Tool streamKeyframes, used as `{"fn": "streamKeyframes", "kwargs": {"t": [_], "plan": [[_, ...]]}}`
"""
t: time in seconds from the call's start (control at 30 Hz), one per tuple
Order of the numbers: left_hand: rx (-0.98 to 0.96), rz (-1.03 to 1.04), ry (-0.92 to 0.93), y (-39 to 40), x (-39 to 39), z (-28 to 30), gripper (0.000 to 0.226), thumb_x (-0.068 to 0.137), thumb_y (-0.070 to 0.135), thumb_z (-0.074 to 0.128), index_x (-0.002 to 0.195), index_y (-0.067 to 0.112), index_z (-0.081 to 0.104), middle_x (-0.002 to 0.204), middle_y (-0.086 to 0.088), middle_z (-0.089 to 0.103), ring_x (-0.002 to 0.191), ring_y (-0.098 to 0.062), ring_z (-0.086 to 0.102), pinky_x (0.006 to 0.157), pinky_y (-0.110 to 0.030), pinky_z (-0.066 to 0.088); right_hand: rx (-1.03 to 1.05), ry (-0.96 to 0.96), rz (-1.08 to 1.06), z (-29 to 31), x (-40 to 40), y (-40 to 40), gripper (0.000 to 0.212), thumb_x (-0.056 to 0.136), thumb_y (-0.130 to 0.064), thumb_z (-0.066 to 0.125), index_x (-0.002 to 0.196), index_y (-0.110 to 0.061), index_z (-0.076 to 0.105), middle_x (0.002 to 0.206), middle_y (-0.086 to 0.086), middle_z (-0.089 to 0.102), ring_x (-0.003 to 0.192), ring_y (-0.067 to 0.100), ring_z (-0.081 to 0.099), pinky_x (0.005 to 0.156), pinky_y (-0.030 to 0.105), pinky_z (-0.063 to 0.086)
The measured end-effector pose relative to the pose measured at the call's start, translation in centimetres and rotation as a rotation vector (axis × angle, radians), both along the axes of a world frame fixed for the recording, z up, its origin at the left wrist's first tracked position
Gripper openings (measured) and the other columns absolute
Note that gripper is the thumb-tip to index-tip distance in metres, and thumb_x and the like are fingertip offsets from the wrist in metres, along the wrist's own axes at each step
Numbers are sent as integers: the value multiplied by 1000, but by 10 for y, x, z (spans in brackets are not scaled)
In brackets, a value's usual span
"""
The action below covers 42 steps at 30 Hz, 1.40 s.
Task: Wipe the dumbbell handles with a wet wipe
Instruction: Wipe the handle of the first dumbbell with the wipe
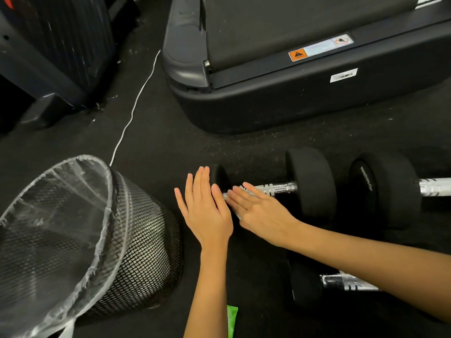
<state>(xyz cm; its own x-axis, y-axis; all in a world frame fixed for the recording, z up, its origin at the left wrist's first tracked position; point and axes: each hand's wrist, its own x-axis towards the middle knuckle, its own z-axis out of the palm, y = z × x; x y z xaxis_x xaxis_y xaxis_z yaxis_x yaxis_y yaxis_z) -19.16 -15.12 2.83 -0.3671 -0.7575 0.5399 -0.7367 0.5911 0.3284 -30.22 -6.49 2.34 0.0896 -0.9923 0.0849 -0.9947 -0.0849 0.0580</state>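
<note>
1. The nearest dumbbell [310,184] lies on the black floor [158,142] with its long axis running left to right, rising slightly toward the right; its chrome handle [275,188] spans between a small black head under the left hand and a larger head on the right.
2. Three dumbbells show: this one, a second [383,189] just beyond its right head with a handle running off the right edge, and a third [307,279] nearer the camera, partly hidden by the right forearm.
3. The left hand [207,203] has a wide grip, fingers straight and together, palm lying on the left head.
4. The right hand [258,211] is also flat, fingers straight, pressing a white wet wipe [246,191] onto the left end of the handle; only scraps of the wipe show around the fingers.
5. One mesh wastebasket [141,242] with a clear liner stands to the left, near the left hand but apart from it.
6. A treadmill base [268,101] closes the far side; bare floor lies between it and the dumbbells.
7. A white cable [136,101] runs across the floor to the basket; a green packet [231,318] lies by the left forearm.
</note>
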Motion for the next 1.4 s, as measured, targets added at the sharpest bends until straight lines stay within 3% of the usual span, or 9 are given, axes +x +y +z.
{"fn": "streamKeyframes", "kwargs": {"t": [0.07,0.13,0.23,0.3,0.53,0.7,0.83,1.0,1.4], "plan": [[-7,4,3,1,-1,1,44,103,28,31,140,17,52,144,3,54,142,-18,39,123,-45,14,30,-30,-55,1,2,-10,57,98,-21,47,148,-2,28,153,18,34,143,28,31,117,41,2],[-11,12,5,2,0,0,44,103,28,31,140,16,52,144,3,54,142,-17,39,123,-46,15,46,-130,-124,5,-1,-24,55,98,-19,49,147,-3,32,144,15,48,134,25,45,120,41,11],[-14,11,6,2,1,-1,45,104,28,30,141,17,52,145,3,54,142,-17,38,123,-46,15,101,-273,-190,19,-11,-38,25,96,-21,52,118,-14,62,105,2,68,101,18,64,117,44,21],[-11,10,21,3,0,-1,44,103,28,31,140,16,53,144,3,54,142,-17,39,123,-46,15,45,-227,-206,17,-12,-33,15,95,-22,54,103,-16,65,94,-1,69,90,17,66,117,45,22],[-32,18,30,2,0,-2,43,103,27,33,139,16,55,143,2,56,140,-18,42,123,-46,15,-74,-162,-92,1,3,-15,52,93,-25,56,138,-1,47,138,17,55,131,27,49,117,38,19],[-24,8,43,2,0,-1,43,103,28,33,138,16,55,143,3,55,140,-17,42,123,-46,15,-106,-101,-86,-3,-1,4,48,91,-23,60,135,-4,53,138,15,55,131,25,50,114,37,21],[-10,10,35,2,-1,1,44,103,28,32,138,16,55,142,3,56,140,-17,42,123,-46,14,-64,-167,-65,9,-1,-11,52,99,-21,46,145,0,35,150,18,40,141,27,36,118,36,8],[-17,10,29,2,-1,0,43,103,28,33,139,17,54,143,4,55,140,-17,42,123,-46,14,-78,-168,-20,13,-9,2,48,96,-25,50,138,-3,49,141,14,52,134,24,45,118,36,18],[-16,8,18,-1,-1,0,43,103,27,33,139,17,54,143,4,55,140,-17,42,122,-47,15,-83,-200,-32,17,-3,-6,52,99,-31,43,143,-4,41,149,14,43,142,25,34,119,35,7]]}}
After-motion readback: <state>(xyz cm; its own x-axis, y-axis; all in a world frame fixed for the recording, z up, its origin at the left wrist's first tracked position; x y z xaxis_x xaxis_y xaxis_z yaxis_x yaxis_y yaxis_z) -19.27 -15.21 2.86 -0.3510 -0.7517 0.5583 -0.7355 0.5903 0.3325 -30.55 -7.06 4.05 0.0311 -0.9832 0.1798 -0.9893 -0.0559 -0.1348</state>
